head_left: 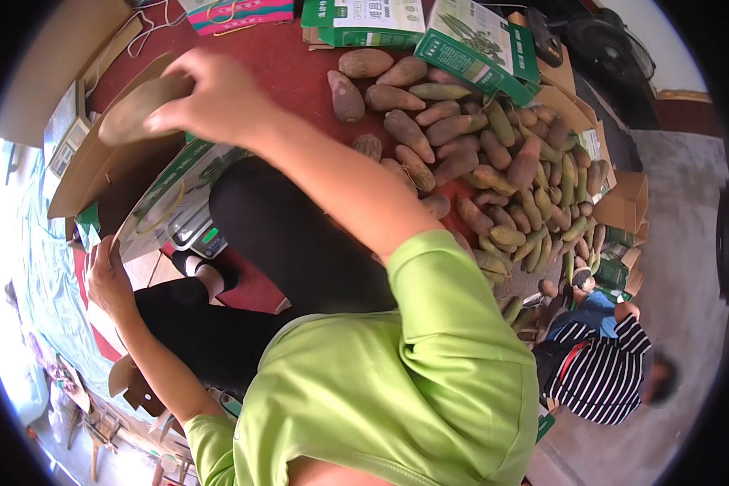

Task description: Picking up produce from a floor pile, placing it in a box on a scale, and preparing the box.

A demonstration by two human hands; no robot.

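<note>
My right hand (213, 99) is wrapped round a large oblong gourd-like fruit (142, 109), brownish green and slightly blurred, held over an open carton (81, 182). The carton has bare brown flaps and a printed green and white side, and its inside is dark, so its contents cannot be made out. My left hand (109, 279) grips the carton's near corner edge. To the right of my knee lies a big heap of similar oblong fruits (494, 154), some reddish brown, some green.
A scale with a lit green display (198, 231) stands by my foot. Printed green and white cartons (478, 44) lie at the back. A black fan (607, 49) stands far right. Another person in a striped shirt (599, 368) is bent at the heap's right end. Clear plastic sheeting (44, 267) hangs at left.
</note>
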